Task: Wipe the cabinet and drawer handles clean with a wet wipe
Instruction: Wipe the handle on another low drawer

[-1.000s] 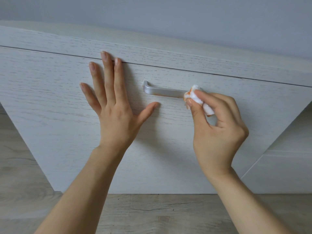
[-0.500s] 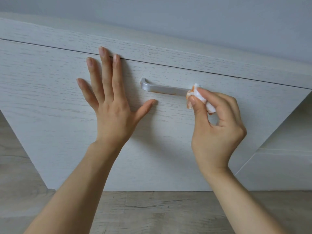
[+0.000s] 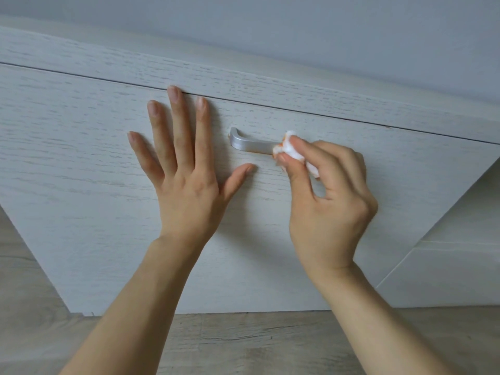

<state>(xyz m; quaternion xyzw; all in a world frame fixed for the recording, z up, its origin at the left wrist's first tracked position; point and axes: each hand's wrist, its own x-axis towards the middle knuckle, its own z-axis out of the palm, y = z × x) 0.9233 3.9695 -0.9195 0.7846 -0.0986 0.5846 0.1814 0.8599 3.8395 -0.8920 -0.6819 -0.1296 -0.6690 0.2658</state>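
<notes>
The right hand (image 3: pixel 328 201) pinches a crumpled wet wipe (image 3: pixel 290 148) against the silver drawer handle (image 3: pixel 250 143), while the open left hand (image 3: pixel 184 169) lies flat on the drawer front (image 3: pixel 81 158) just below its top edge

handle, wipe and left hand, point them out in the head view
handle (image 3: pixel 250 144), head view, on the bare silver bar left of the wipe
wipe (image 3: pixel 291 150), head view, on the white wad pinched in the fingers
left hand (image 3: pixel 186 190), head view, on the back of the hand
</notes>
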